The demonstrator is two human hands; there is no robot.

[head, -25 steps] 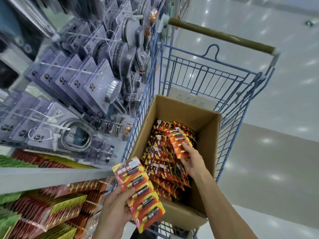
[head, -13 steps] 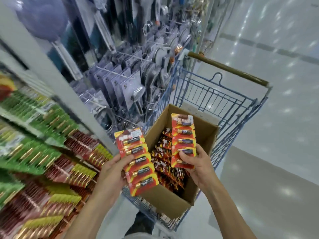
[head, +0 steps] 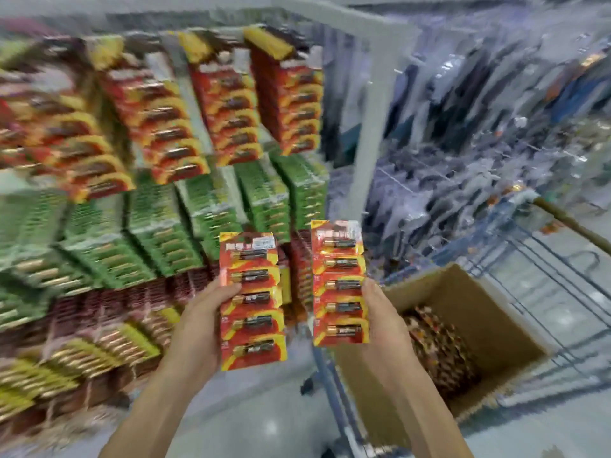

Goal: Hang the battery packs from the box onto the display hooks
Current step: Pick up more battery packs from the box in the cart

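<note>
Head cam, L hand grips battery strip, R hand another, shelf blurred, hooks maybe hidden.

Red and yellow on the battery strip in the left hand, likewise on the strip in the right hand. Plain brown for the cardboard box, mottled red, yellow and black inside. Blue wire for the cart. Red-yellow, green and dark red rows across the display.

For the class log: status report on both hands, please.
Left hand holds one battery strip. Right hand holds another. None hung yet. Nothing blocks the display.
</note>
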